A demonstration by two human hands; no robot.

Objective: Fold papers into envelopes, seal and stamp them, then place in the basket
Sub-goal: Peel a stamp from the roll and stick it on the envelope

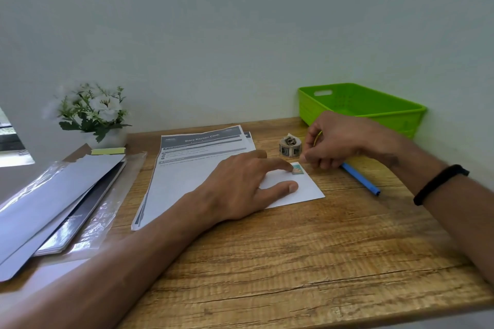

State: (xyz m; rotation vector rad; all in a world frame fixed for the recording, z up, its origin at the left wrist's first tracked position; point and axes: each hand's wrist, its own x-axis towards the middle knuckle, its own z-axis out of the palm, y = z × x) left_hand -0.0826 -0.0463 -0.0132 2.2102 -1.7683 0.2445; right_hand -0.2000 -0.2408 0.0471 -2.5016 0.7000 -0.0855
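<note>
White and flat, the envelope (299, 189) lies on the wooden desk (294, 262) in front of me, its left part overlapping the printed papers (197, 157) that are stacked slightly askew beneath it. My left hand (240, 187) rests on the envelope with the fingers spread wide, palm down, gripping nothing; the forefinger tip touches a small teal stamp (296, 169) sitting at the envelope's far right corner, and the thumb presses the paper nearer to me. My right hand (334, 141) hovers just beyond that corner, curled into a loose fist with the fingertips pinched together; something thin and yellow shows inside the curl, but I cannot tell what it is or whether I truly grip it. A black band (441, 184) circles my right wrist. Just left of the right hand stands a roll of stamps (290, 145), upright on the desk with one stamp sticking up from the top. A blue pen (361, 179) lies slanted on the wood under my right hand, beside the envelope but apart from it. Behind the right hand, against the wall, sits the green basket (374, 112), and I see no envelope inside the part that shows. On the left side of the desk lies a pile of long envelopes (53, 200) in clear plastic wrap, with a yellow pad of sticky notes (108, 151) behind it and a pot of white flowers (99, 112) in the far corner.
</note>
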